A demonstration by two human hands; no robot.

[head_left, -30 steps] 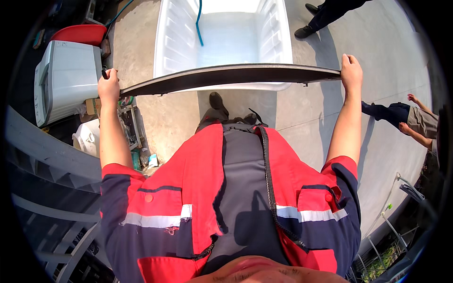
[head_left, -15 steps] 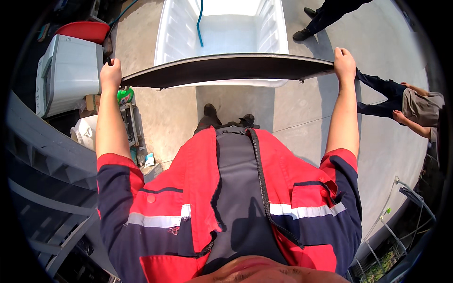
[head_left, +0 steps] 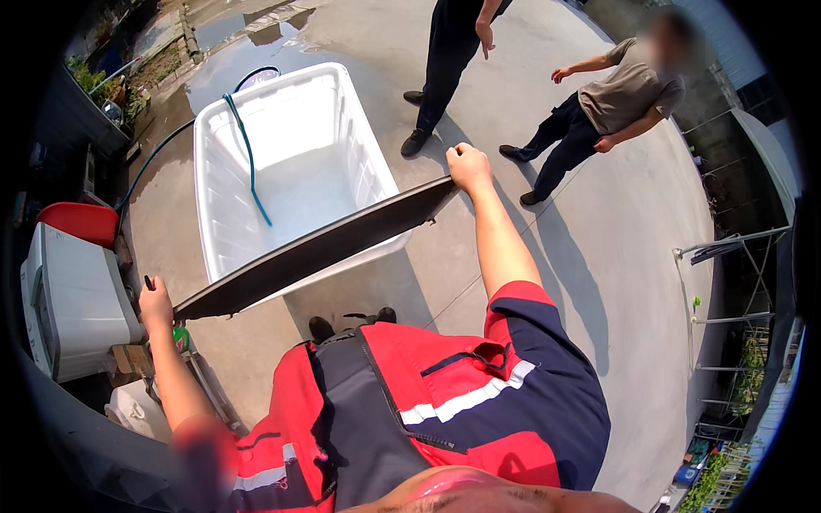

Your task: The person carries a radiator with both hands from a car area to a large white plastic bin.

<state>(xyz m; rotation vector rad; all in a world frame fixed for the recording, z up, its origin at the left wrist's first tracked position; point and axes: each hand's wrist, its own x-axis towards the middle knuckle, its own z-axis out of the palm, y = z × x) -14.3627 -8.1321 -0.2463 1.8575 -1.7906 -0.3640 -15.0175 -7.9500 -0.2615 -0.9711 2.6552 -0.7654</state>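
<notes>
A wide, flat black panel (head_left: 321, 250) spans between my hands, seen almost edge-on. My left hand (head_left: 156, 306) is closed round its left end, and a small black piece sticks up from that fist. At the other end, my right hand (head_left: 469, 168) is wrapped round the panel's corner. Small dark fittings show along its lower edge. Beyond and partly behind the panel stands a large white plastic tub (head_left: 203, 184) with shallow water in the bottom. A teal hose (head_left: 248, 162) hangs over its far rim into it.
Two people stand past the tub: one in dark trousers (head_left: 445, 68), another in a grey-brown shirt (head_left: 623, 103). At left are a white washing machine (head_left: 85, 299), a red basin (head_left: 79, 222) and a green container (head_left: 180, 339). A metal frame (head_left: 735, 321) stands at right.
My view has swung round, so the tub and panel appear farther left and slanted, the right end higher. More of both people shows. Both hands keep their grip on the panel.
</notes>
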